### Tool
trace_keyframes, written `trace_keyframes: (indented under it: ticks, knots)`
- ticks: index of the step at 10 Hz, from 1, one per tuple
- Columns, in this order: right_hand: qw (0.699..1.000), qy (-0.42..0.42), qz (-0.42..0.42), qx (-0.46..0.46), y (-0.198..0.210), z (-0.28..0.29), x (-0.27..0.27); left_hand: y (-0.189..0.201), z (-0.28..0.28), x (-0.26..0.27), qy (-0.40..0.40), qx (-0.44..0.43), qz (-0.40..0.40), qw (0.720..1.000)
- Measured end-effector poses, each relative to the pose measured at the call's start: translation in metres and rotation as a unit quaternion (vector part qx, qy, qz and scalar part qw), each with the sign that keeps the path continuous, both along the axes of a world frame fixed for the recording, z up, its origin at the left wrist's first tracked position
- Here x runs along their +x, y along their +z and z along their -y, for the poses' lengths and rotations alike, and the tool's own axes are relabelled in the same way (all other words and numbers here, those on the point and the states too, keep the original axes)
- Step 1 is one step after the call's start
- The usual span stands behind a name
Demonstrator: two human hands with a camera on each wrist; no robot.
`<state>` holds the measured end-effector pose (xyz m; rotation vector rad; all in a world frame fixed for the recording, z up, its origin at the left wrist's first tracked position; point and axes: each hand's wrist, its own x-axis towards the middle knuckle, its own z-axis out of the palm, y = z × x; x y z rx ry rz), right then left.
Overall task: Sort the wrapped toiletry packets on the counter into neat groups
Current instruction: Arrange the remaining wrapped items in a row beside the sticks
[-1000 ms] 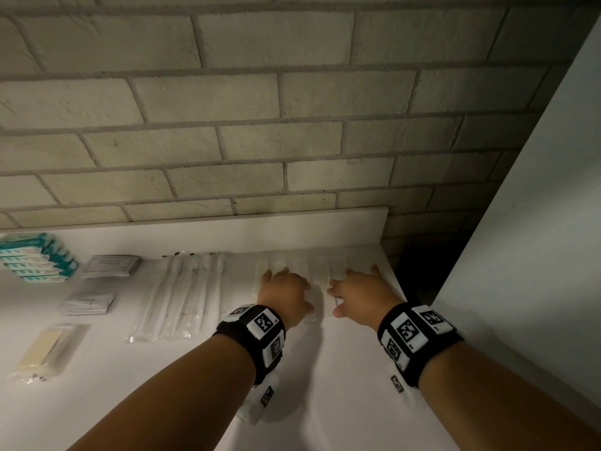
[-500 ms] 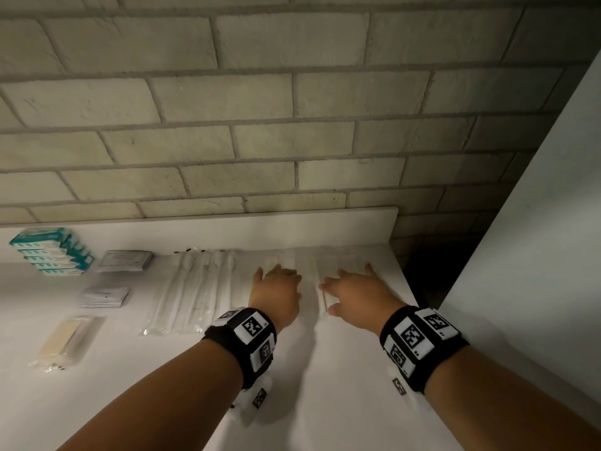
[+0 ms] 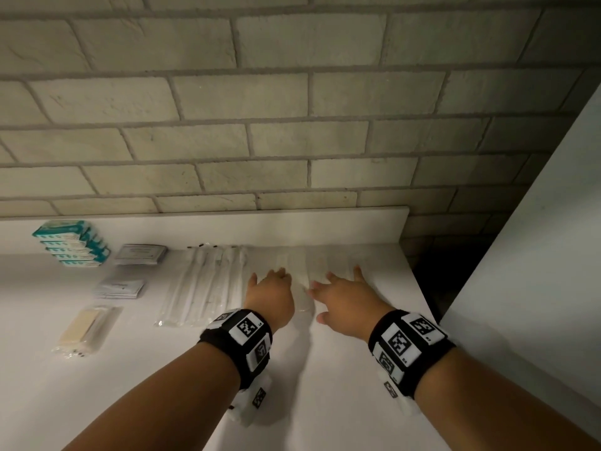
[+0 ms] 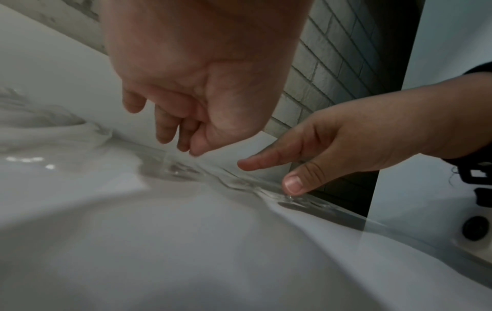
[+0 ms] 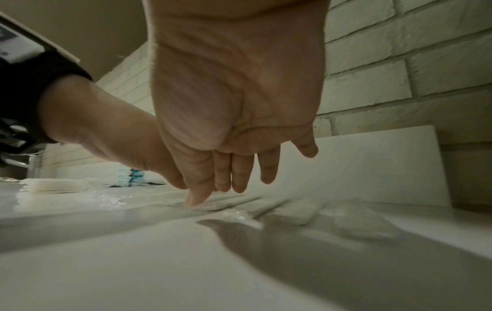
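A row of long clear packets (image 3: 312,262) lies at the back right of the white counter (image 3: 325,402). Both hands lie side by side over them with fingers extended. My left hand (image 3: 273,278) hovers with loosely bent fingers (image 4: 165,130) just above the clear packets (image 4: 181,170) and holds nothing. My right hand (image 3: 338,283) is spread, and its thumb tip (image 5: 194,200) touches the near end of a clear packet (image 5: 293,210). Left of the hands lies a group of wrapped toothbrushes (image 3: 201,288).
Teal boxes (image 3: 71,244) are stacked at the back left. Beside them lie grey sachets (image 3: 140,255) and a second sachet pile (image 3: 118,286). A cream bar in clear wrap (image 3: 86,330) lies nearer. A brick wall (image 3: 292,141) stands behind, a white panel (image 3: 536,255) to the right.
Both hands have slid a little to the left across the clear packets, toward the toothbrush group. The head view has turned slightly.
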<state>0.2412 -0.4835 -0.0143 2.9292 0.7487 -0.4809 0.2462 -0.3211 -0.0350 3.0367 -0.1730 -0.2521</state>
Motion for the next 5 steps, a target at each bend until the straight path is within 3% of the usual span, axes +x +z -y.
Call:
trace_keyframes:
  ticks: [2, 4, 5]
  knots:
    - [0.999, 0.008, -0.017, -0.043, -0.003, -0.017, -0.008, -0.001, 0.004, -0.006, 0.001, 0.044, -0.097, 0.994]
    - [1.0, 0.003, -0.009, -0.026, 0.008, -0.016, -0.018, 0.002, 0.003, -0.011, 0.003, 0.032, -0.077, 0.996]
    - [1.0, -0.002, 0.009, 0.015, 0.013, -0.01, -0.035, 0.01, -0.001, -0.027, 0.0, -0.007, -0.025, 1.0]
